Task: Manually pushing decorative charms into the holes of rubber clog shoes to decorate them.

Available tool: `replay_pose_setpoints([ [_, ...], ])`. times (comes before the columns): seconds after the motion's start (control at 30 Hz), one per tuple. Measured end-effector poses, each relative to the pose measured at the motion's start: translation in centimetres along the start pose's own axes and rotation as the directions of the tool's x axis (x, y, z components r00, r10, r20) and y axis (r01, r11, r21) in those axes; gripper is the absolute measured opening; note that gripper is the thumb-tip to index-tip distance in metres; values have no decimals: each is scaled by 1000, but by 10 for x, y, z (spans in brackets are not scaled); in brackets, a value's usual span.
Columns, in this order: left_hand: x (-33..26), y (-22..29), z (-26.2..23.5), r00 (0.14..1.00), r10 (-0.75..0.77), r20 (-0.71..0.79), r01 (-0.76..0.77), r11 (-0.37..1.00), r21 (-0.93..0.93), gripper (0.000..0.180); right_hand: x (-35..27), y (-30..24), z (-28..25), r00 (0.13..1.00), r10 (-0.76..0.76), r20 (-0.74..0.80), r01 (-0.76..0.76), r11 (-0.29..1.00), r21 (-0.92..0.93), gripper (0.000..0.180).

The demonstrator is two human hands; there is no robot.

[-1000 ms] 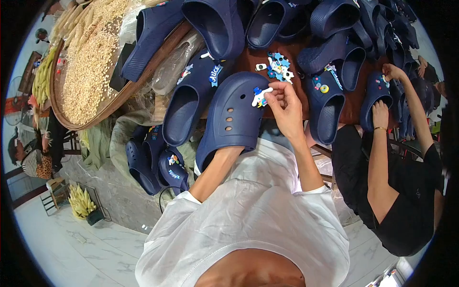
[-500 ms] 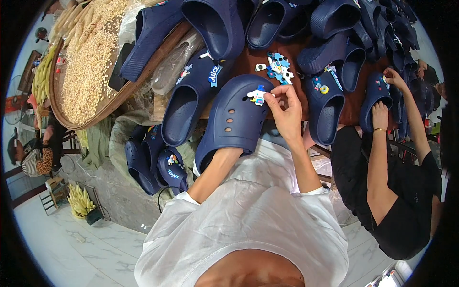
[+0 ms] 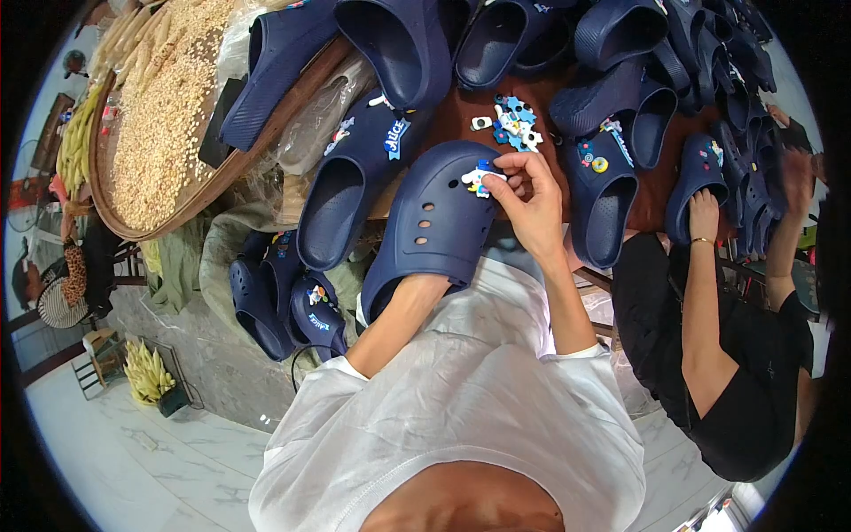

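Note:
A navy clog [image 3: 443, 208] with a perforated upper is held up in front of me, toe pointing away. My left hand [image 3: 425, 288] reaches into it through the heel opening, and its fingers are hidden inside. Against the right side of the toe, my right hand [image 3: 529, 195] pinches a white cartoon charm [image 3: 482, 180] with a blue top between thumb and fingers. Whether its stud sits in a hole cannot be seen. Beyond the toe lies a pile of blue and white charms [image 3: 516, 124]. Decorated clogs [image 3: 341, 208] stand to the left, and another clog [image 3: 607, 204] to the right.
Many navy clogs [image 3: 620, 31] crowd the brown table's far side. At the upper left is a round tray [image 3: 102, 177] of pale kernels. To the right, a person in black has one hand [image 3: 705, 213] in a clog. More clogs [image 3: 257, 306] lie lower left.
My right hand has shifted slightly with the charm, which now sits a little differently against the toe. The co-worker's other hand has left their clog and moved right, blurred.

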State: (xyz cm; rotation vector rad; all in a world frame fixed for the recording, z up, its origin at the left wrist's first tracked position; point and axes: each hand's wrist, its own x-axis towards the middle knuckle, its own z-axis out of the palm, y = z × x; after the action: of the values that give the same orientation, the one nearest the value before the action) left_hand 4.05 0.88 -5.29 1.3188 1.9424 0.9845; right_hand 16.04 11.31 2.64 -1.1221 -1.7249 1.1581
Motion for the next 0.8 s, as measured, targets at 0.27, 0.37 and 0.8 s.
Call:
replay_pose_setpoints([
  [0.27,-12,-2,-10,1000,-8,3,8,997,-70,41,-8,1,-1,996,-88,-17,89,993,75,24],
  [0.37,-13,-3,-9,1000,8,-8,-8,995,-100,41,-10,-3,-5,974,-221,-46,221,975,3,26],
  [0.8,-13,-2,-15,999,36,-33,-43,976,-213,40,-17,16,-12,970,-220,-107,240,943,230,25],
])
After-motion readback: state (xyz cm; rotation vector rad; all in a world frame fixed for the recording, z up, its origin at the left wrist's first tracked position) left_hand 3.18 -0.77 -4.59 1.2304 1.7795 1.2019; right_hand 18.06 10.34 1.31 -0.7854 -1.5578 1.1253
